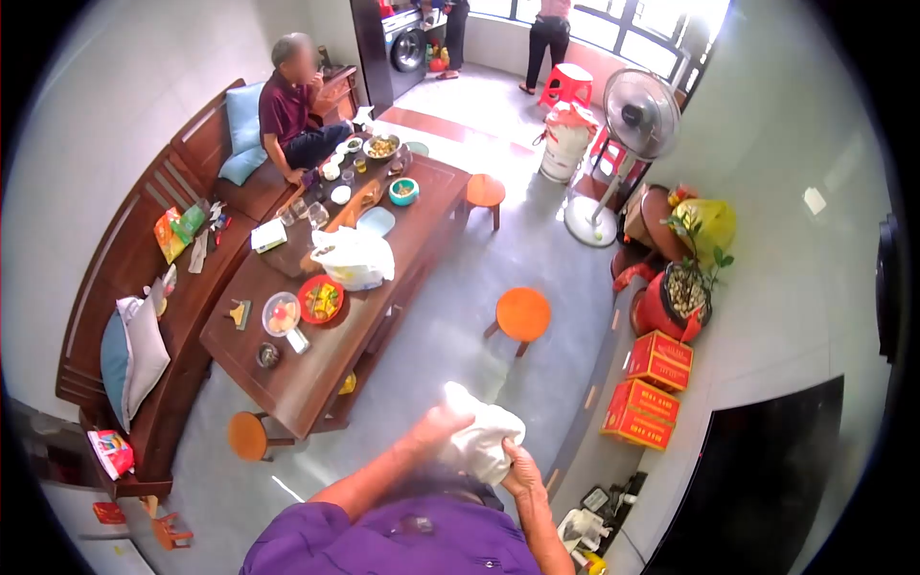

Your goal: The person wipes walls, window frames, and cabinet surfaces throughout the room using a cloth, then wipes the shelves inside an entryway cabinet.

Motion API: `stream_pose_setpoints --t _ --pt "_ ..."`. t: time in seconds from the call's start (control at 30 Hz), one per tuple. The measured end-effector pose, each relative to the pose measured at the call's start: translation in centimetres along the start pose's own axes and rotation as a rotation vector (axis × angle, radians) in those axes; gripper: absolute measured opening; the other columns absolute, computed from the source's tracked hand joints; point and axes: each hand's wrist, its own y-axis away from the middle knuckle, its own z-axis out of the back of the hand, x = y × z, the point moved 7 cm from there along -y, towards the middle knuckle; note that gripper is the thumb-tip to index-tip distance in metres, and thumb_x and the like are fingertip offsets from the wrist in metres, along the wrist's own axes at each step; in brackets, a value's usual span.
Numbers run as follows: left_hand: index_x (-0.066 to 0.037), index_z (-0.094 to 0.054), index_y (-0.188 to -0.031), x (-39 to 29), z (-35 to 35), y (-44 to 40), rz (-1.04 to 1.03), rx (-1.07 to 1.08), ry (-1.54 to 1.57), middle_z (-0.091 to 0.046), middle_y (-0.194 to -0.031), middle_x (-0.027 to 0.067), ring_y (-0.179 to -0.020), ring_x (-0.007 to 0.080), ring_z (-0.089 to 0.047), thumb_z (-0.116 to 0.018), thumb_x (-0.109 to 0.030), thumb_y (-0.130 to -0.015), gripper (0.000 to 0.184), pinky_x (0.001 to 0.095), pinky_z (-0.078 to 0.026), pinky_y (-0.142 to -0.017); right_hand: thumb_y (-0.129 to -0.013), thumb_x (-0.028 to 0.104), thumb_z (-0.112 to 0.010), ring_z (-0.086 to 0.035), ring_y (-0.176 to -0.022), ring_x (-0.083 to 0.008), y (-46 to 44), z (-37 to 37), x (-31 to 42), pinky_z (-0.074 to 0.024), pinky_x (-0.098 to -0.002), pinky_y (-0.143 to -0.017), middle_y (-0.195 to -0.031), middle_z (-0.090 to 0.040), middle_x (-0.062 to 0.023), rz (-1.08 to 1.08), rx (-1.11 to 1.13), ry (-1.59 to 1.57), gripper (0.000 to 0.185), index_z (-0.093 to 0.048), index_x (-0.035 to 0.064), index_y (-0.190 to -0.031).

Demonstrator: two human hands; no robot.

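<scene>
Purple shirt (326,541) is filling the foreground; we are holding a white cloth (492,439) above the floor (431,326), right hand (522,470) pinching its edge, left hand (446,423) touching, grip unclear; a weak pinch could be dropping it.

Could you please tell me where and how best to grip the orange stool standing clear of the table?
Probably by opposite edges of the seat of the orange stool, from the wearer's side: it stands upright, its round, flat top facing up, with bare floor on that side. The left hand and right hand are on the white cloth, so set that down first.
</scene>
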Motion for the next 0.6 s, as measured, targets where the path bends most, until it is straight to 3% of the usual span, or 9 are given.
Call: stream_pose_setpoints --t 0.1,0.23,0.3,0.37,0.47,0.5,0.6 --pt "0.001 -0.059 -0.12 -3.7 -0.2 -1.7 -0.074 -0.067 0.112 -0.064 -0.114 0.0075 -0.104 0.0153 -0.061 -0.073 -0.02 -0.089 0.04 0.0311 -0.051 -0.09 -0.09 0.033 -0.07 -0.058 -0.12 -0.0261 -2.0 -3.0 -0.1 -0.0428 -0.0465 -0.107 -0.129 -0.062 -0.0064 -0.052 -0.054 -0.164 0.051 -0.055 0.0107 -0.133" --pt "-0.001 -0.062 -0.118 -7.1 2.1 -3.7 -0.102 -0.128 0.214 -0.067 -0.11 0.0058 -0.099 0.0141 -0.064 -0.07 -0.014 -0.092 0.03 0.03 -0.053 -0.087 -0.092 0.038 -0.066 -0.057 -0.12 -0.0257 -5.1 -7.8 0.7 -0.0418 -0.0469 -0.108 -0.13 -0.062 -0.0057 -0.07 0.109 -0.174 0.051 -0.055 0.0117 -0.134" --pt "-0.001 -0.063 -0.118 -8.0 4.1 -4.4 -0.108 -0.159 0.232 -0.068 -0.111 0.0065 -0.099 0.0151 -0.065 -0.064 -0.014 -0.096 0.026 0.0309 -0.054 -0.087 -0.092 0.037 -0.067 -0.057 -0.12 -0.0261 -8.2 -7.3 2.0 -0.0429 -0.0473 -0.107 -0.131 -0.061 -0.0061 0.055 0.123 0.283 0.053 -0.053 0.0113 -0.136" --pt "-0.003 -0.062 -0.12 -9.3 5.5 -4.7 -0.126 -0.176 0.291 -0.068 -0.112 0.0064 -0.1 0.0162 -0.065 -0.059 -0.014 -0.099 0.025 0.0322 -0.054 -0.088 -0.09 0.032 -0.07 -0.059 -0.117 -0.026 -7.5 -8.1 1.8 -0.0464 -0.0459 -0.103 -0.13 -0.061 -0.0084 -0.199 0.064 -0.061 0.058 -0.049 0.0083 -0.138" --pt "-0.003 -0.06 -0.124 -9.9 7.1 -5.0 -0.171 -0.186 0.369 -0.067 -0.114 0.0075 -0.102 0.0178 -0.066 -0.056 -0.016 -0.1 0.027 0.0332 -0.054 -0.091 -0.087 0.027 -0.074 -0.06 -0.115 -0.0258 -8.0 -12.2 5.3 -0.0482 -0.0437 -0.1 -0.127 -0.062 -0.0103 0.007 0.001 0.249 0.06 -0.049 0.0047 -0.137" --pt "-0.003 -0.059 -0.125 -10.4 7.7 -5.3 -0.187 -0.197 0.384 -0.067 -0.115 0.008 -0.102 0.0183 -0.066 -0.055 -0.017 -0.101 0.028 0.0335 -0.054 -0.091 -0.086 0.019 -0.075 -0.062 -0.11 -0.0224 -7.8 -14.6 6.5 -0.0501 -0.0392 -0.097 -0.123 -0.063 -0.0101 0.084 -0.003 0.248 0.057 -0.051 0.0019 -0.134" --pt "0.002 -0.06 -0.122 -9.6 7.2 -5.5 -0.073 -0.176 0.527 -0.069 -0.111 0.01 -0.1 0.0197 -0.067 -0.055 -0.021 -0.101 0.031 0.0345 -0.055 -0.088 -0.086 0.013 -0.073 -0.064 -0.105 -0.019 -9.8 -13.2 8.8 -0.0518 -0.0356 -0.094 -0.118 -0.065 -0.0082 0.197 -0.026 0.506 0.049 -0.054 0.0015 -0.131"
